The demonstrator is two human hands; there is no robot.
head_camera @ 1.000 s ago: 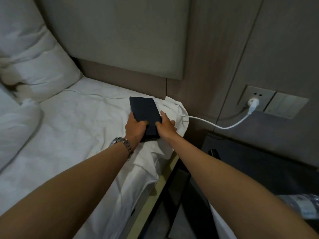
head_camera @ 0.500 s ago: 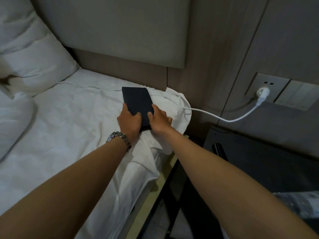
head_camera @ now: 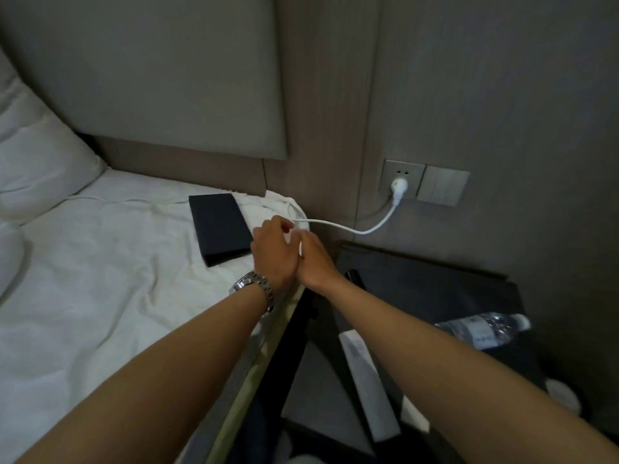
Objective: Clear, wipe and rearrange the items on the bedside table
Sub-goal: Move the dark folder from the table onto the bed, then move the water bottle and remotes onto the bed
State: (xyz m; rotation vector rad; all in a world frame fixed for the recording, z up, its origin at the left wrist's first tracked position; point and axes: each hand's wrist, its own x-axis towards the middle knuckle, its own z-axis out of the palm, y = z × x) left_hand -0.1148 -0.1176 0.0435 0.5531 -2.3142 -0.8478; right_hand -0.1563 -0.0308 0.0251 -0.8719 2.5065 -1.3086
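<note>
You have one view only, from the camera on your head, so nothing is shared with a second one. It looks forward and steeply down along both forearms. The wide lens bends the wall point(head_camera: 485, 78) lines. The bed point(head_camera: 100, 279) fills the left, the dark worktop point(head_camera: 435, 289) the lower right, the socket point(head_camera: 402, 177) sits further off. Your hands point(head_camera: 291, 252) meet close in, near the centre.

Nothing readable here. The water bottle point(head_camera: 482, 329) lying on the dark desk point(head_camera: 435, 289) carries a label, but its print is far too blurred to make out; no other lettering shows.
</note>
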